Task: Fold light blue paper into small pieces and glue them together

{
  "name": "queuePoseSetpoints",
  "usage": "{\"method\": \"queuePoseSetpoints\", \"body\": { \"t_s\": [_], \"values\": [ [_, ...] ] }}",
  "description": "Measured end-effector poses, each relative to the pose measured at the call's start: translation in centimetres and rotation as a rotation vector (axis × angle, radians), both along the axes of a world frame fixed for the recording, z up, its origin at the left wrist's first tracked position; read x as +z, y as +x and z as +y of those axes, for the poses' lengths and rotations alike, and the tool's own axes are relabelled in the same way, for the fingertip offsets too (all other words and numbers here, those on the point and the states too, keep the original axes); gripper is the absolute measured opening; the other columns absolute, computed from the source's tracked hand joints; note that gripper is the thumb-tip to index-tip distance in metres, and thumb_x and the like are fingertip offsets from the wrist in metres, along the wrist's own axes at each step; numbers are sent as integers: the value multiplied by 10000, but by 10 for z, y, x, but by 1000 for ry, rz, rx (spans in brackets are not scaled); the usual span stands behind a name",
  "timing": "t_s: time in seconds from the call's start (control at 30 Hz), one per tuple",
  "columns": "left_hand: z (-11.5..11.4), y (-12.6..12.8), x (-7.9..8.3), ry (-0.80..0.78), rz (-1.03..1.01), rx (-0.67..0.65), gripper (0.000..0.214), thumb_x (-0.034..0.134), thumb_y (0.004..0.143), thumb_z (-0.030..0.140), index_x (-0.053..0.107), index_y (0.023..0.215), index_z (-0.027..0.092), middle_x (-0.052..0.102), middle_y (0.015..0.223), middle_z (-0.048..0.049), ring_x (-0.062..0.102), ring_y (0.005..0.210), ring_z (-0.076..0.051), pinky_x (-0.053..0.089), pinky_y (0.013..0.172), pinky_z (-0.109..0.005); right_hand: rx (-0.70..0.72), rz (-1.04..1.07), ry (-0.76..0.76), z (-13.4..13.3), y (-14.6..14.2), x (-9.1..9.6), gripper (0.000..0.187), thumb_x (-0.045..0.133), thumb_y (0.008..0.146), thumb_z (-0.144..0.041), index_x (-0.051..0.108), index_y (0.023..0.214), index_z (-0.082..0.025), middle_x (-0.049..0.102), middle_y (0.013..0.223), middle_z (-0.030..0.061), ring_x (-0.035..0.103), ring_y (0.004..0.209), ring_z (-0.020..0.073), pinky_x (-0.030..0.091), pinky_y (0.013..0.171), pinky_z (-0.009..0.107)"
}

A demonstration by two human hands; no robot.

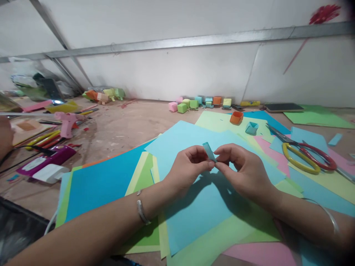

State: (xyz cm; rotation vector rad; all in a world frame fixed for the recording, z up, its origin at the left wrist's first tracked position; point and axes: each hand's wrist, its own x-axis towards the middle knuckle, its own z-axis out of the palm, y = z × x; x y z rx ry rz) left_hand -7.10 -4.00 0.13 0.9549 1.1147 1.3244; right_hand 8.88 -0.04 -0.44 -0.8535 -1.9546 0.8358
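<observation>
At the bottom of the frame, a pink sheet (262, 253) shows under the overlapping papers, and a light blue sheet (199, 221) lies on the pile below the hands, seemingly serving as a work surface. Just above it, at the middle of the frame, is the small blue strip (210, 152). The left hand (188, 166) grips it between thumb and bent fingers, probably to steady it; the right hand (245, 168) has its thumb and fingertip closed in at the strip's lower end, a hold that suits fine handling, though whether it pinches firmly I cannot tell. The scissors (291, 142) lie right of the hands, handles toward the lower right, perhaps for an easy reach. Beyond the hands, an orange box (236, 118) and a blue box (252, 128) stand apart with their openings up. Farther off, small cubes (193, 104) are grouped near the wall (138, 74), likely to stay clear of the papers.
</observation>
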Motion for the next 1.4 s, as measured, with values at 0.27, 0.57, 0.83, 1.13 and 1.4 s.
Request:
{"method": "queuePoseSetpoints", "body": {
  "t_s": [0.27,0.57,0.83,1.13,1.4],
  "values": [
    [5,-3,-4,-13,8,10,179,795,603,173,655,710,136,663,644,-13,597,622,-122,451,637,-271,27,137,-315,2,-4,4,153,676,749,-262,618,868,-187,683,683,7,648,630,162,505,605,288],
    [-1,2,1,0,75,-6,147,721,596,110,592,651,154,585,572,34,541,553,-91,419,559,-239,56,86,-396,1,-4,4,76,635,704,-207,561,721,-202,552,591,-47,529,559,115,402,522,244],
    [0,2,2,-45,40,-50,112,660,561,64,618,624,147,589,532,33,537,514,-85,431,548,-233,70,155,-570,-1,-6,6,69,563,634,-174,609,679,-197,516,529,-53,444,489,92,337,474,230],
    [1,0,4,-39,186,0,108,616,607,50,645,668,134,605,554,23,557,548,-97,447,570,-238,82,71,-505,3,-4,14,85,548,702,-219,623,672,-192,502,488,-47,437,475,100,349,473,243],
    [0,0,7,-25,231,-40,74,656,639,101,635,702,134,610,612,8,563,589,-108,452,598,-256,38,-58,-282,3,-3,6,42,565,739,-228,583,739,-190,571,614,-23,487,541,113,388,499,244]
  ]
}}
